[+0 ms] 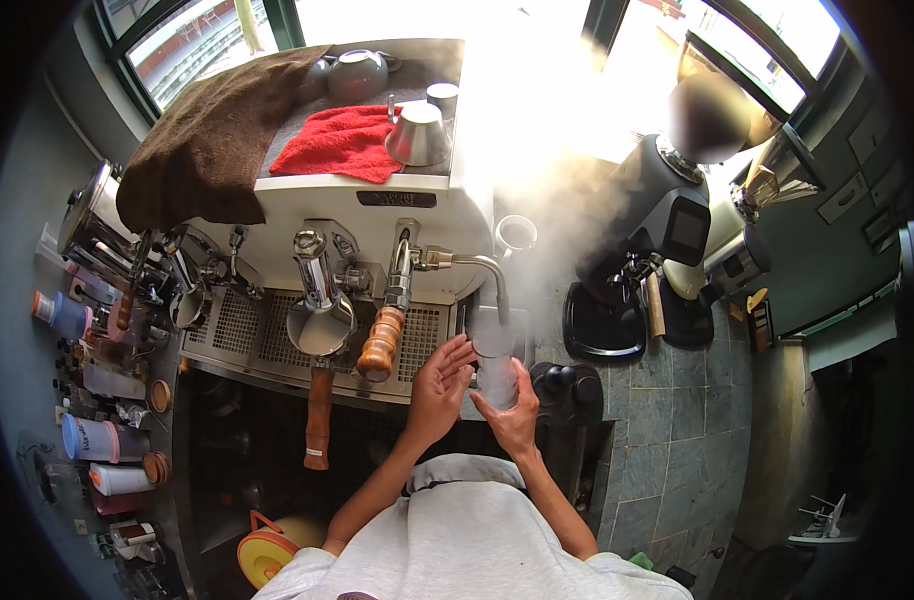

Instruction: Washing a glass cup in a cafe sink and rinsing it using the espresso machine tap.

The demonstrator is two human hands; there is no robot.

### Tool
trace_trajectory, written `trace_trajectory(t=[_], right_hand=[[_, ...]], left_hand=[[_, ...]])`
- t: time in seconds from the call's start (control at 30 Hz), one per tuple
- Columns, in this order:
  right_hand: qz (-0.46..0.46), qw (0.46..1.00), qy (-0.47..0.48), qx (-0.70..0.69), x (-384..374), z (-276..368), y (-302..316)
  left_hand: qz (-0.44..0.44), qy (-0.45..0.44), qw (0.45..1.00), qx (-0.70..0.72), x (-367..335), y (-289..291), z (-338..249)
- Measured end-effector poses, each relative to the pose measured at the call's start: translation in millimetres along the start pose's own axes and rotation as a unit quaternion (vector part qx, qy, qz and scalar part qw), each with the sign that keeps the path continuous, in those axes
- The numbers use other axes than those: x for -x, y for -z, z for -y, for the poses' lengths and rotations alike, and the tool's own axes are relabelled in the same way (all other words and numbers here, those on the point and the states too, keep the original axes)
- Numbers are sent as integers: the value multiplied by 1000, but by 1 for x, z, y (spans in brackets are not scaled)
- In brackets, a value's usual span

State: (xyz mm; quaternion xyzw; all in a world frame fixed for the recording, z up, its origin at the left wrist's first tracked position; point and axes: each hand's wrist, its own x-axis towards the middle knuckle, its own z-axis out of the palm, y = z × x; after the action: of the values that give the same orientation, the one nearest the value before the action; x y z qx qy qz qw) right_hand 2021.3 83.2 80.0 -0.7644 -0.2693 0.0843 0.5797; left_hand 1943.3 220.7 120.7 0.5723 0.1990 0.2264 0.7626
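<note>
A clear, fogged glass point(495, 380) stands upright under the curved metal spout point(500, 285) of an espresso machine point(377, 200). My right hand point(513, 412) grips the glass low on its right side, fingers wrapped round it. On the other side, my left hand point(439, 390) is open with its fingers stretched up, close to the glass; whether it touches is hard to see. Steam point(547, 200) clouds the glass and drifts up and to the right. A valve with a wooden handle point(382, 345) feeds the spout. Left of it, a portafilter with a wooden handle point(318, 420) is locked into the machine.
On the machine lie a red cloth point(339, 142), a brown towel point(192, 140) and a metal pitcher point(417, 135). A white cup point(515, 235) stands behind the spout. At right are a coffee grinder point(647, 195) and dark tampers point(569, 390). Jars point(102, 438) line the left counter.
</note>
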Motion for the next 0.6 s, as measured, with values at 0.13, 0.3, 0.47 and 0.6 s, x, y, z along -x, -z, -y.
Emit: trace_trajectory(t=[0.13, 0.3, 0.47, 0.6], right_hand=[[-10, 1000, 18, 24, 5, 3, 8], [-39, 998, 28, 40, 10, 3, 16], [-55, 998, -29, -20, 7, -11, 13], [-51, 998, -23, 1, 1, -9, 9]], left_hand=[[14, -3, 1000, 9, 10, -6, -13], [40, -3, 999, -3, 11, -17, -9], [45, -2, 999, 18, -4, -25, 2], [23, -1, 1000, 13, -12, -18, 13]])
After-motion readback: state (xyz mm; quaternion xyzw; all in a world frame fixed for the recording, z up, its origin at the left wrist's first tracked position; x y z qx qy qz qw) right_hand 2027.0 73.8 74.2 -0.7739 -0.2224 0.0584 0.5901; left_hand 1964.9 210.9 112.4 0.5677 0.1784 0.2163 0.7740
